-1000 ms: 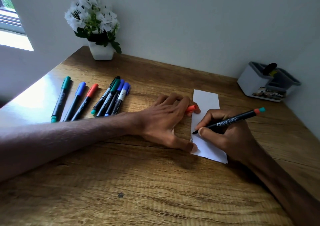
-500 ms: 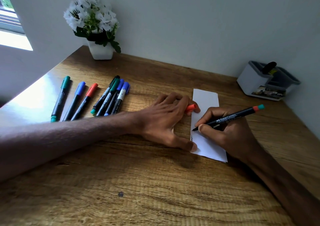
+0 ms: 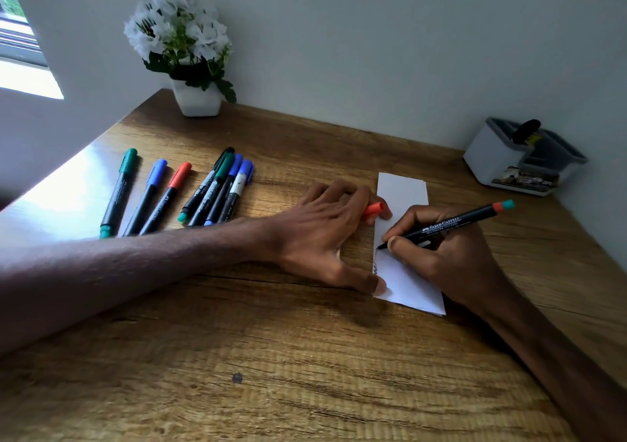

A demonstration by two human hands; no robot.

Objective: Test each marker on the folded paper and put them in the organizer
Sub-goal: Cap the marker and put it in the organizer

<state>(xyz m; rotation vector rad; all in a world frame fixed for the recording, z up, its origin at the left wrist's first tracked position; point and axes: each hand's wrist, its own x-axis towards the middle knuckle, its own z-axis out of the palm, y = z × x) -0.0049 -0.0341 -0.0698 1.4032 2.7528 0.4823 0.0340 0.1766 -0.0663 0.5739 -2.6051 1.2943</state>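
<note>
A folded white paper [image 3: 403, 190] lies lengthwise on the wooden desk [image 3: 271, 357]. My right hand [image 3: 441, 258] grips a black marker [image 3: 451, 224] with an orange and teal end, its tip touching the paper's left edge where small scribbles show. My left hand [image 3: 322, 234] lies flat beside the paper, thumb pinning its near corner, with the marker's orange cap [image 3: 373, 209] held between its fingers. Several capped markers [image 3: 210, 190] in green, blue, red and black lie in a row at the left. The grey-and-white organizer [image 3: 492, 163] stands at the far right by the wall, with a black marker [image 3: 525, 130] inside.
A white pot of white flowers [image 3: 196, 99] stands at the desk's back left against the wall. The walls meet in a corner right behind the organizer. A window shows at the upper left.
The marker tip has crept a little farther up the paper's left edge, and my right hand shifted with it. My left hand has stayed where it was.
</note>
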